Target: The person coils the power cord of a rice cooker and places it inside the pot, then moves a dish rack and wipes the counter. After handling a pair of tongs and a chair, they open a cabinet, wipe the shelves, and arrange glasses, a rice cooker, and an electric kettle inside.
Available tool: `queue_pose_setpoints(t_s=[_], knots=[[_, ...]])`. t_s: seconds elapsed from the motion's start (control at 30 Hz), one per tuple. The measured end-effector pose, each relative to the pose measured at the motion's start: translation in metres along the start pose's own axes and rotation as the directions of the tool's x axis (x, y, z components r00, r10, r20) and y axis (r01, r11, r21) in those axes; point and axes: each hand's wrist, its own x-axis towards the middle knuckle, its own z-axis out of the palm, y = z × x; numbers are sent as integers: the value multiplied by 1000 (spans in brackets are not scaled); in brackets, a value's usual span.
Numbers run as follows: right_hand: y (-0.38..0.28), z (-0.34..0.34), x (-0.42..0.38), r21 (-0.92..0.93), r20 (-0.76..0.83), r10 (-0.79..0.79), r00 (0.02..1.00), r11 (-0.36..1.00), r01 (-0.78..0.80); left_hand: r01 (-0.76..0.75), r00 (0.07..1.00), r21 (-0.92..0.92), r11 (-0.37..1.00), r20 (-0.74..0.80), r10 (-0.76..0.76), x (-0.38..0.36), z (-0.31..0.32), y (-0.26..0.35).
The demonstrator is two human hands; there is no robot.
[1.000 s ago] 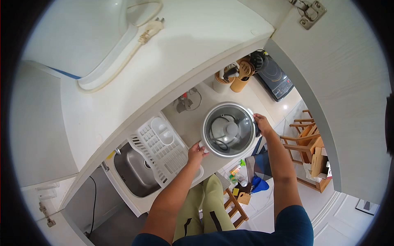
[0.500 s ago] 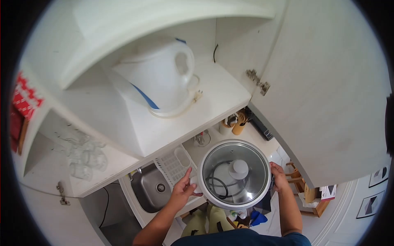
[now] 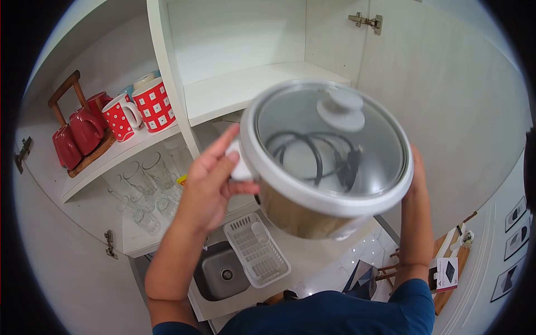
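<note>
A rice cooker (image 3: 304,215) with a white rim and a glass lid (image 3: 385,151) is held up in front of the open cabinet, tilted a little. Through the glass a coiled black power cord (image 3: 318,162) shows inside. My left hand (image 3: 209,181) has its fingers around the white handle on the left side. On the right side my right hand (image 3: 417,170) grips the cooker; its fingertips are hidden behind the rim. An upper cabinet shelf (image 3: 251,86) lies just beyond the lid. The shelf below is mostly covered by the cooker.
Red mugs (image 3: 86,131) on a wooden stand and patterned cups (image 3: 153,106) occupy the left shelf, with drinking glasses (image 3: 142,192) beneath. An open cabinet door (image 3: 446,111) stands at right. Below are a sink (image 3: 220,273) and a white dish rack (image 3: 257,251).
Both hands have lifted the rice cooker from near waist height up to the cabinet, closer to the camera. The view has shifted, showing mugs and an upper shelf; the white kettle is out of sight.
</note>
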Motion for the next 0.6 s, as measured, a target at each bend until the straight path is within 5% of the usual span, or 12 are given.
queue_pose_setpoints(t_s=[0.2,0.37,0.5,0.6], knots=[[-16,4,6,-117,-57,1,998,993,-7,-115,992,60,992,60,111,10,9,10],[30,-57,-12,-228,-89,174,981,955,-190,138,990,99,985,-14,-138,-13,8,-65],[101,-125,-45,-223,0,357,934,911,-348,422,905,133,897,0,-426,-41,-12,-160],[157,-164,-72,-210,-98,520,849,823,-528,566,822,92,819,3,-569,-65,-36,-253]])
